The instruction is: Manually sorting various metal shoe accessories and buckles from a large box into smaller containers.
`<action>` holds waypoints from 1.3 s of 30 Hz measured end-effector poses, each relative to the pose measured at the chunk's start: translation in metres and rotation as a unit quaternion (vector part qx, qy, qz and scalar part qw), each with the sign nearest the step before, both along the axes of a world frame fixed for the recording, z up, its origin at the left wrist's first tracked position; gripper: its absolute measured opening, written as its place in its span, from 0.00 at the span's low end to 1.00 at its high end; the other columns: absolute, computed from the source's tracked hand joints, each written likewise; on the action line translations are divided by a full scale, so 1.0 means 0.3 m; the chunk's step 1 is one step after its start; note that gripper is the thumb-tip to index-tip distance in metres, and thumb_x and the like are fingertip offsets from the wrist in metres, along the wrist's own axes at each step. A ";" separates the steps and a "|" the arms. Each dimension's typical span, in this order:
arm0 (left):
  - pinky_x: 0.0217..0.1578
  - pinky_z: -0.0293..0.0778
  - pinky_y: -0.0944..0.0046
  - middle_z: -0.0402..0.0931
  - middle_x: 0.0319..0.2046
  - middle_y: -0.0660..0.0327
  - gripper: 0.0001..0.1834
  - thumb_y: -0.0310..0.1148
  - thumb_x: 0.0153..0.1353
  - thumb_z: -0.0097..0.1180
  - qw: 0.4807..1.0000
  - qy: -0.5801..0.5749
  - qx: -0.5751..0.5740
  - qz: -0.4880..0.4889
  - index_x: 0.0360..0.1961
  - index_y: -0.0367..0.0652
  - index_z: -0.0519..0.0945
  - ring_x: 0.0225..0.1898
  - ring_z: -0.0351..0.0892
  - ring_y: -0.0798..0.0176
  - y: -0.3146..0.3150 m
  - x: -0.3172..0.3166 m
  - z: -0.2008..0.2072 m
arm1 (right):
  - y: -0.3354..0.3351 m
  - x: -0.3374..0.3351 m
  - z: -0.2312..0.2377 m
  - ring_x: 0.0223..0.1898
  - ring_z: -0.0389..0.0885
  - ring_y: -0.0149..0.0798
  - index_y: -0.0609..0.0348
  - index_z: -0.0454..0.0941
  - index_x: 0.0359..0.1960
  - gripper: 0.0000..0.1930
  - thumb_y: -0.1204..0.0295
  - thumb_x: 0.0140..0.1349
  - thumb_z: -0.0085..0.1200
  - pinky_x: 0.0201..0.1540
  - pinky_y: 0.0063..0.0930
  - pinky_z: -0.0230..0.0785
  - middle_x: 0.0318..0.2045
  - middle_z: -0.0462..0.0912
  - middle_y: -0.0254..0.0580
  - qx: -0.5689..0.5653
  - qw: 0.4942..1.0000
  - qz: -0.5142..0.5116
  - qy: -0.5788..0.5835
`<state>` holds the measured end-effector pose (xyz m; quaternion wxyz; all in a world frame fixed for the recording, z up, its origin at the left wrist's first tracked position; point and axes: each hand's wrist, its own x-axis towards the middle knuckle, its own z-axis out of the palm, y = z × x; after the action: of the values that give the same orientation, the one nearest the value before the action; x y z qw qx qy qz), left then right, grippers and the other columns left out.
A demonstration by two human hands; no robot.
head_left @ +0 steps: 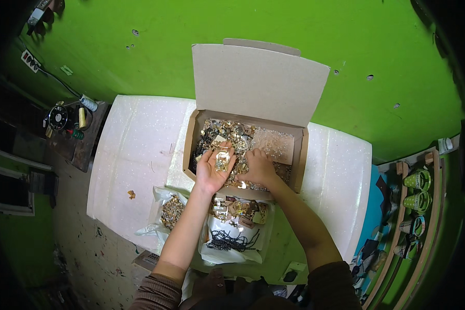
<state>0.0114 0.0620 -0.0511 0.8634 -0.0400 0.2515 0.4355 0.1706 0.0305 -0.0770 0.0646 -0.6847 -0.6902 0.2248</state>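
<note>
My left hand point(212, 173) is turned palm up over a cardboard box point(191, 135), and shiny gold-coloured buckle-like pieces point(222, 158) rest in its palm under bent fingers. Beside it my right hand point(259, 168) reaches palm down into the box, thumb spread away from the fingers, touching the loose trinkets; nothing shows in its grasp. The box holds a mix of gold, silver and black metal ornaments point(237, 131). In its right part small clear beads point(274, 141) lie on a brown card. The box lid point(258, 85) stands raised at the back.
A white glittery table point(137, 150) carries the box. In front are a plastic bag of small beads point(172, 212) and a white tray point(227, 254) with gold buckles and black bead strings. Sandals point(417, 179) hang on a wooden rack at right; a small side table point(80, 147) stands left.
</note>
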 end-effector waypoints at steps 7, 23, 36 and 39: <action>0.50 0.65 0.58 0.67 0.49 0.56 0.22 0.39 0.64 0.26 1.000 0.013 0.001 -0.001 0.51 0.38 0.64 0.52 0.66 0.58 -0.002 -0.005 0.006 | 0.030 0.064 0.008 0.47 0.67 0.46 0.59 0.67 0.42 0.38 0.45 0.30 0.62 0.47 0.46 0.58 0.41 0.69 0.47 -0.034 0.994 0.106 -0.007; 0.50 0.66 0.61 0.68 0.48 0.56 0.21 0.39 0.64 0.27 1.000 0.008 0.002 -0.005 0.50 0.39 0.65 0.51 0.66 0.59 -0.010 0.006 0.015 | 0.041 0.030 0.008 0.45 0.70 0.44 0.63 0.73 0.37 0.33 0.47 0.33 0.59 0.49 0.51 0.57 0.39 0.73 0.48 -0.110 0.988 0.100 -0.052; 0.49 0.67 0.61 0.68 0.48 0.56 0.21 0.39 0.64 0.28 1.000 0.019 0.004 -0.004 0.50 0.38 0.65 0.50 0.67 0.58 -0.007 0.000 0.001 | 0.028 0.030 0.016 0.35 0.77 0.46 0.60 0.73 0.35 0.25 0.54 0.39 0.55 0.48 0.52 0.58 0.29 0.78 0.53 -0.072 0.993 0.088 -0.037; 0.48 0.67 0.62 0.68 0.48 0.58 0.20 0.40 0.64 0.28 0.999 0.032 0.011 -0.008 0.50 0.40 0.66 0.50 0.67 0.59 -0.006 -0.004 -0.002 | 0.037 0.071 0.023 0.32 0.77 0.49 0.60 0.73 0.34 0.23 0.55 0.41 0.54 0.43 0.44 0.64 0.27 0.77 0.55 -0.059 0.992 0.113 -0.016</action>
<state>0.0103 0.0602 -0.0516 0.8586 -0.0144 0.2748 0.4326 0.1918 0.0416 -0.0700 -0.0127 -0.6086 -0.7498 0.2595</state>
